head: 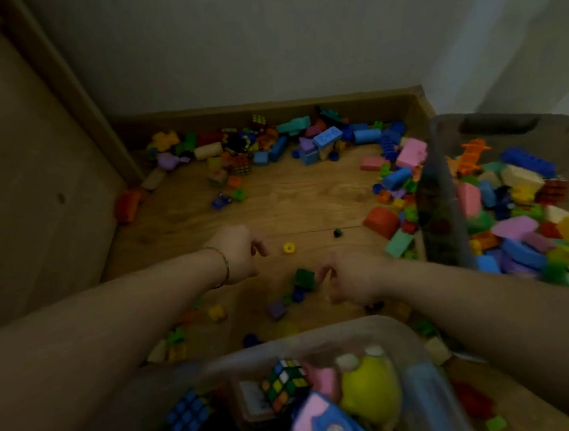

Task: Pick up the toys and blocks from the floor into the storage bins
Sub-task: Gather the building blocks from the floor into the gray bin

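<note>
Both my arms reach out over the wooden floor. My left hand (241,253), with a bracelet on its wrist, hovers with fingers loosely curled downward and nothing visible in them, just left of a small yellow ring (289,247). My right hand (350,278) has its fingers curled together right beside a dark green block (304,278); blur hides whether it pinches anything. Small blue (298,295), purple (277,309) and yellow (217,312) pieces lie below the hands. A large heap of blocks and puzzle cubes (270,144) lines the back wall.
A clear bin (320,329) close to me holds puzzle cubes, a yellow toy and a blue-pink toy. A second bin (436,202) at the right is full of blocks, with more blocks (395,202) piled against its left wall. A wooden panel (31,168) stands on the left.
</note>
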